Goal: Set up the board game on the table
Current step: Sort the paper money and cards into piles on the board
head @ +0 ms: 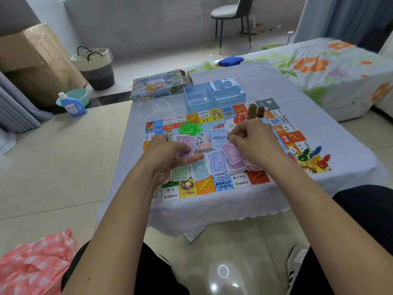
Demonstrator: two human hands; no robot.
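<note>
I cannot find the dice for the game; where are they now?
In the head view, the white dice lie on the board's right side, just left of the colored pawns, beyond the right hand.

1. A small table draped in a pale cloth carries the things.
2. The game board lies flat across its near half, reaching the near edge.
3. A blue plastic tray insert sits behind the board.
4. The game box rests at the far left corner.
</note>
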